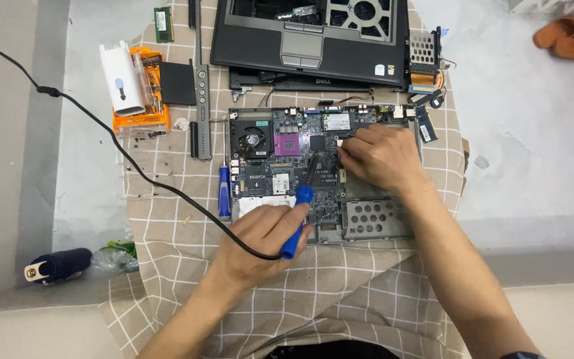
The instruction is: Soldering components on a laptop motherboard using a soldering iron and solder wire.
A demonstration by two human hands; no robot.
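Gripping a blue-handled soldering iron (298, 223) in clenched fingers, the left hand (264, 233) angles its tip onto the middle of an exposed laptop motherboard (287, 166), which lies on a checked cloth (167, 226) over the desk. To the right, the right hand (380, 156) presses the board's upper edge, its fingers bent; whether they pinch anything cannot be told. Steady bracing would likely keep the tip from straying.

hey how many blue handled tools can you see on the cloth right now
2. A blue-handled soldering iron is held in the left hand over the laptop motherboard; a blue screwdriver lies just left of the board. Others may be hidden.
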